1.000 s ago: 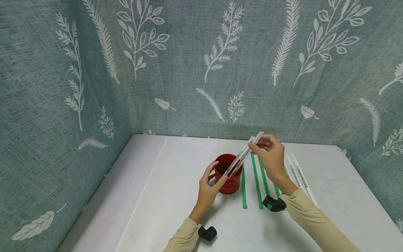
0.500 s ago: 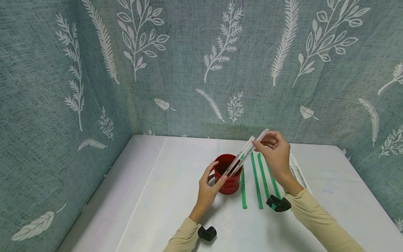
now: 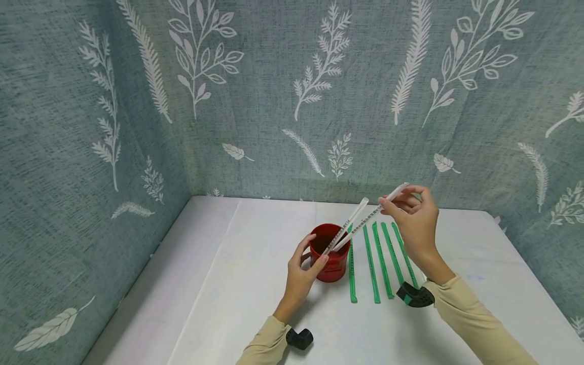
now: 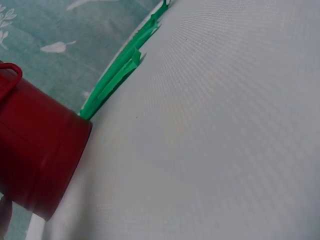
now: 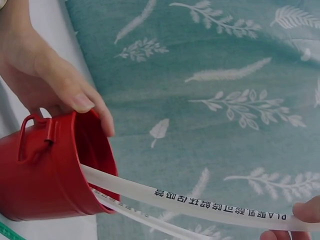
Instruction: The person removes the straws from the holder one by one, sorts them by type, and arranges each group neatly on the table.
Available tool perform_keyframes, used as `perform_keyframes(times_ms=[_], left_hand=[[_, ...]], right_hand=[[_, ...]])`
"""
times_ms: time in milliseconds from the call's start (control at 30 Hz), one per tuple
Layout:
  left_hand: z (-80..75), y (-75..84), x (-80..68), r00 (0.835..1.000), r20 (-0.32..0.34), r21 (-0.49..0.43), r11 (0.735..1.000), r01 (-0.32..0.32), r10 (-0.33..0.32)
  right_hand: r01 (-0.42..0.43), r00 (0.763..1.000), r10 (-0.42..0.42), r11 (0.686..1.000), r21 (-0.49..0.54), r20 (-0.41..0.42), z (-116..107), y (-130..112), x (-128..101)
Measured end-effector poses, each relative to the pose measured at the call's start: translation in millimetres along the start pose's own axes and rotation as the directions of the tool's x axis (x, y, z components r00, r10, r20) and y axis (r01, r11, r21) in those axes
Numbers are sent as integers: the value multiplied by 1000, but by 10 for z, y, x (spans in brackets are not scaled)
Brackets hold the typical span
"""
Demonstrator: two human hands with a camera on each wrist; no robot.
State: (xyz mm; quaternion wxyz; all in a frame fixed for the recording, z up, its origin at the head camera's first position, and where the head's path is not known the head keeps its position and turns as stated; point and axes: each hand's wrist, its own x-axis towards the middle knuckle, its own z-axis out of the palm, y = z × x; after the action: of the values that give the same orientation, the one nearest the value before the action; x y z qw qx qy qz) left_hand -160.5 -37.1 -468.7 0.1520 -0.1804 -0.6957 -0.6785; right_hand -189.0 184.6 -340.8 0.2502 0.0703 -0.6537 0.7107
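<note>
A red cup (image 3: 329, 259) with a small handle stands mid-table. My left hand (image 3: 303, 262) grips its near side, thumb and fingers curled round the wall; the same cup (image 4: 35, 160) fills the left wrist view's left side. One white printed straw (image 3: 349, 226) leans in the cup. My right hand (image 3: 396, 202) pinches the top of a second white straw (image 3: 365, 222), whose lower end lies at the cup's rim. In the right wrist view that white straw (image 5: 200, 205) crosses from the cup (image 5: 45, 175) to my fingertips (image 5: 305, 212).
Several green straws (image 3: 371, 263) lie side by side on the white table (image 3: 237, 284) right of the cup, and these green straws (image 4: 120, 75) also show in the left wrist view. Teal leaf-print cloth walls (image 3: 274, 101) close off the back and left.
My right hand has moved right and slightly up, drawing its white straw back until only the tip is at the rim. The other white straw stays leaning in the cup. The left hand has not moved.
</note>
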Motion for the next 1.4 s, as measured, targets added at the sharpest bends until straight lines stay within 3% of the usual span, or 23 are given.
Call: perform_keyframes(times_ms=[633,1000,1400], left_hand=[[2,-9,-3,1000,-1,6,1000,-1,1],[0,-3,3,1000,-2,21,1000,-6,6],[10,-12,12,1000,0,25,1000,-7,7]], right_hand=[[38,998,-25,977,211,-64,-309,-308,109],[87,995,-70,966,245,-77,-460,-388,176],[125,990,-106,968,216,-98,-618,-399,200]])
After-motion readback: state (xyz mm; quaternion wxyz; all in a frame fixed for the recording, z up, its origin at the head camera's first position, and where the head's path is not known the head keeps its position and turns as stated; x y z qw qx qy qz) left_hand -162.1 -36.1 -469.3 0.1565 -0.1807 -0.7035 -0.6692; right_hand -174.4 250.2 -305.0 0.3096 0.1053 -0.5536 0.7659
